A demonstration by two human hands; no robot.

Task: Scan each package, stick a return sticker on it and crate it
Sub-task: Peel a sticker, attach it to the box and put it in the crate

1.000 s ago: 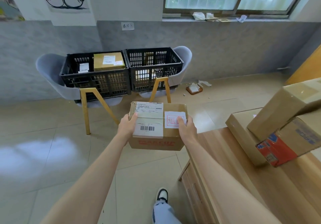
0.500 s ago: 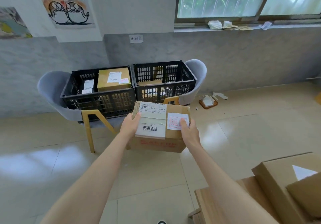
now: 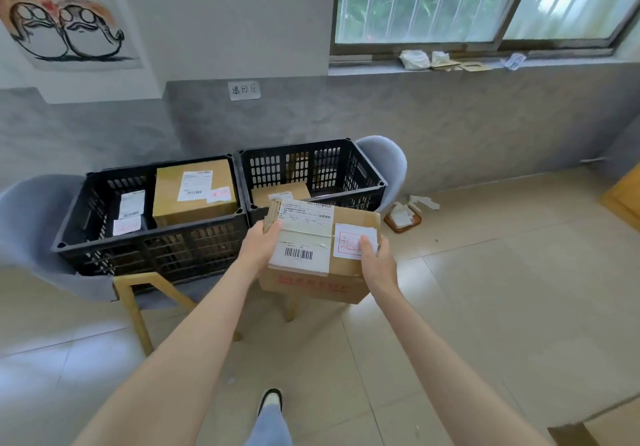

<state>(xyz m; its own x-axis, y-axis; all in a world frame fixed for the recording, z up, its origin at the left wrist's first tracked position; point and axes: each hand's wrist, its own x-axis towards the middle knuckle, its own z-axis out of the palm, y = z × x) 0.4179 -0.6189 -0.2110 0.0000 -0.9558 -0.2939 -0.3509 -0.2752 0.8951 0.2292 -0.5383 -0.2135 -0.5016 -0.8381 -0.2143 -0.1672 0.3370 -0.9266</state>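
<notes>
I carry a cardboard package (image 3: pixel 346 272) in front of me, just short of the crates. My left hand (image 3: pixel 261 243) grips its left edge and my right hand (image 3: pixel 375 258) grips its right edge. On its top are a white shipping label with a barcode (image 3: pixel 304 238) and a white return sticker with red print (image 3: pixel 349 239), partly under my right thumb. Two black crates stand side by side on grey chairs. The left crate (image 3: pixel 145 245) holds a large labelled box (image 3: pixel 194 193) and a small parcel (image 3: pixel 130 213). The right crate (image 3: pixel 349 175) holds one small box (image 3: pixel 280 193).
A grey chair (image 3: pixel 384 161) shows behind the right crate, another grey chair (image 3: pixel 31 224) at the left, with yellow wooden legs (image 3: pixel 138 310) below. Paper scraps and a small tray (image 3: pixel 403 219) lie on the tiled floor. A cardboard corner (image 3: pixel 595 428) shows at bottom right.
I have walked closer to the crates with the package held in both hands. The table with the stacked boxes has dropped almost out of view at the right.
</notes>
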